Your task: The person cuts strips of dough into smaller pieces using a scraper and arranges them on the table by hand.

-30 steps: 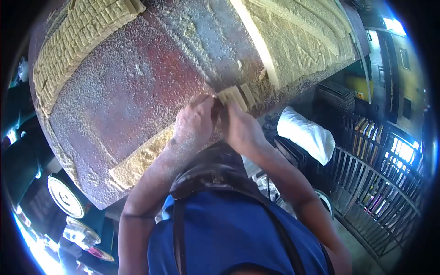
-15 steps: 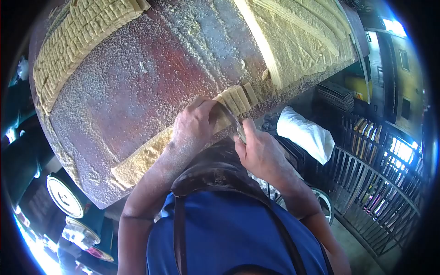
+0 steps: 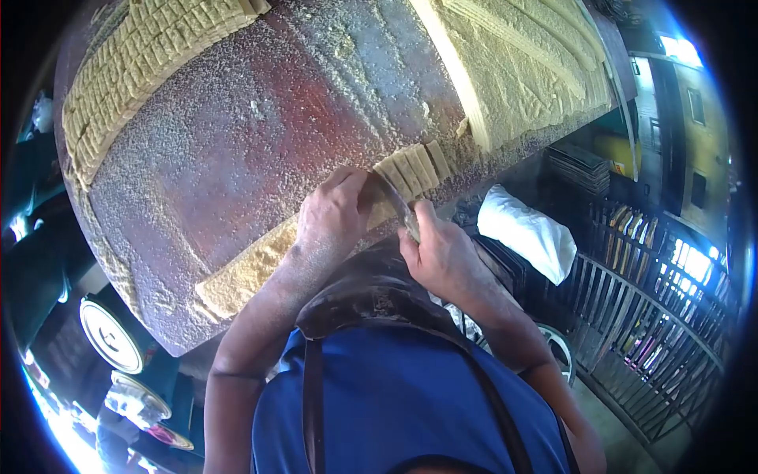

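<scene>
Strip [image 3: 253,265], pale yellow, floury, lies along the near edge of the table [image 3: 229,158]; all places below read from it. Judged part-done: its right end stands as a short row of narrow cut slices [image 3: 407,172], the endmost piece [image 3: 438,158] slightly apart. The longer share, leftward under the forearm, looks uncut.

Left hand [image 3: 330,209] over the strip, fingers bent, tips close by the blade; whether they pinch or only press, cannot tell. Right hand [image 3: 446,257] on the strip's near side, fingers closed round the handle of a knife [image 3: 392,196], blade slanting across between left fingertips and slices.

Far beyond the strip's left end: a curved bank of small cut blocks [image 3: 146,75], tight rows, brick-like, much finished work by the look of it. Beyond its right end: a broad slab [image 3: 525,87], ridged, layered, powdery, smooth pale side face; by my reckoning, plenty left undivided. Between these, tabletop reddish and grey, strewn with coarse crumbs and dust.
</scene>
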The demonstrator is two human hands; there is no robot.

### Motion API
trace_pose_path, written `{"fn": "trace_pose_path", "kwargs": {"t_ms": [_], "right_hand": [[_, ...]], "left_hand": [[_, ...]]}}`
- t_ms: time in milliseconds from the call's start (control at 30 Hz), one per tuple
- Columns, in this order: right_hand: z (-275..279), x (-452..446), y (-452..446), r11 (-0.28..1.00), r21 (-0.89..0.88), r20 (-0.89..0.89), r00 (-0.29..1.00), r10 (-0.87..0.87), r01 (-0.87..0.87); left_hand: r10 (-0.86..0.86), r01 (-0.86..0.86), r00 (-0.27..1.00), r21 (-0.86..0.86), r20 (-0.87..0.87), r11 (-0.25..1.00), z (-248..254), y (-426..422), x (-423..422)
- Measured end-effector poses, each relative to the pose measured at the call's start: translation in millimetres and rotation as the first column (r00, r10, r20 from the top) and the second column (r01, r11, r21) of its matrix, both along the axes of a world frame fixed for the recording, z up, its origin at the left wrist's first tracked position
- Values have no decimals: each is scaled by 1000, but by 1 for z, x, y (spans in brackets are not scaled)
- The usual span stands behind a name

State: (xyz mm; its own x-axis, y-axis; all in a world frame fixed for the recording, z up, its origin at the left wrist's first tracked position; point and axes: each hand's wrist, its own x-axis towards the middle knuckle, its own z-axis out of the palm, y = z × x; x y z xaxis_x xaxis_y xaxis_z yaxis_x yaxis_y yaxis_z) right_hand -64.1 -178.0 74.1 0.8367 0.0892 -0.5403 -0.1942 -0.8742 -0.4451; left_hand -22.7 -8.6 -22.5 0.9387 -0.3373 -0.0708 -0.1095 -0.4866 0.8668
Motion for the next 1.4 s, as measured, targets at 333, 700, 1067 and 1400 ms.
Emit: {"fn": "trace_pose_path", "kwargs": {"t_ms": [333, 700, 1067, 1400], "right_hand": [[-63, 19, 5, 997, 36, 130, 990, 61, -66], [7, 5, 16, 1000, 22, -101, 995, -19, 21], [-17, -4, 19, 984, 154, 77, 992, -100, 87], [-48, 5, 34, 997, 80, -54, 998, -9, 14]], "left_hand": [[-43, 47, 997, 56, -71, 997, 6, 5, 2], [2, -1, 1000, 10, -30, 1000, -4, 14, -6], [42, -42, 999, -10, -8, 999, 2, 24, -18], [-11, 14, 997, 44, -79, 999, 1, 29, -9]]}}
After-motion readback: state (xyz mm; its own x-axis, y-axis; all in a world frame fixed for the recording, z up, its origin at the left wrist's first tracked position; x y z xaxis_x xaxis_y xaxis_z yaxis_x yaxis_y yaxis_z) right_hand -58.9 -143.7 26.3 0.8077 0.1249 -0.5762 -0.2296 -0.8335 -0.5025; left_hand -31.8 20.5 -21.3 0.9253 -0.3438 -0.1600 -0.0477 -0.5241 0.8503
